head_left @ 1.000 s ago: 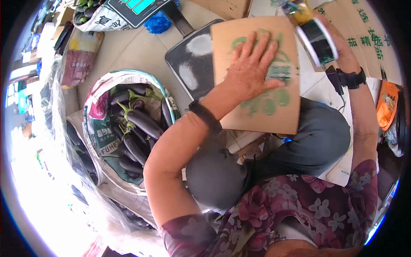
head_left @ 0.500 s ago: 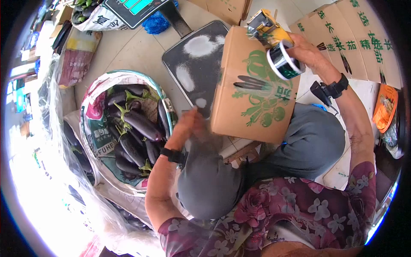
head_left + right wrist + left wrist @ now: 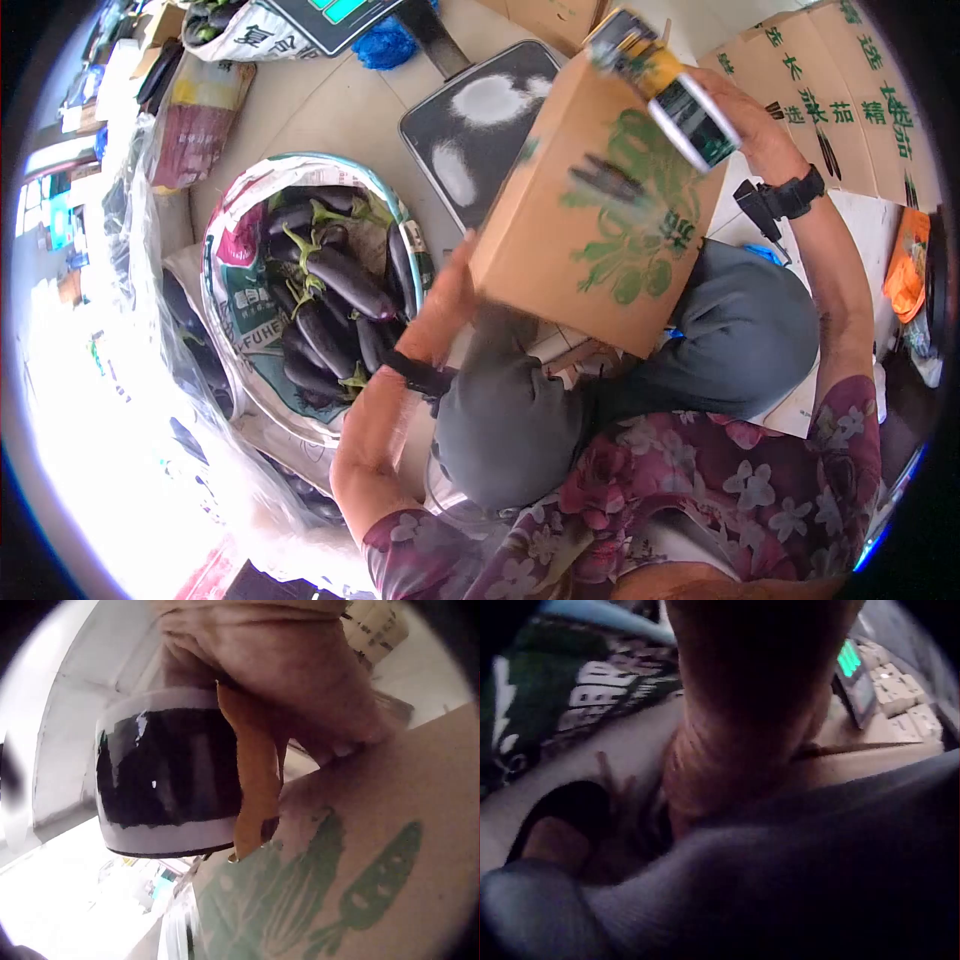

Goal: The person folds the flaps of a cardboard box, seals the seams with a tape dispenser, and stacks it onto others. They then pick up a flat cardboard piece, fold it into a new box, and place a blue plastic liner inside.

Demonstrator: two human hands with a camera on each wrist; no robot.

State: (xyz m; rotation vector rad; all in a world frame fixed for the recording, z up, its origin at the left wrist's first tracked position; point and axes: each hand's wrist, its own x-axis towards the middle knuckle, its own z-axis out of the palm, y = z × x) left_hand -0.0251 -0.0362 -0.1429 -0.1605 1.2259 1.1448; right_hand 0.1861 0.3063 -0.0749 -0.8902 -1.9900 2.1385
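Note:
My right hand grips a yellow tape dispenser that carries a dark roll of tape with white edges. Its fingers reach the upper edge of a cardboard box printed with green vegetables. The box leans at a slant over the knees, between the two hands. At the box's lower left corner is my left hand, slightly blurred, with its fingers along the edge. The wrist and heel of the left hand fill the left wrist view, its fingers hidden, so I cannot tell how they lie on the box.
A sack of eggplants stands left of the knees. Behind the box lies a black scale platform with a lit display. Flattened printed cardboard lies at right, an orange bag below it.
The left hand has gone from flat on the box top to its lower left corner. The right hand brought the tape dispenser over the box, which has turned and now slants more.

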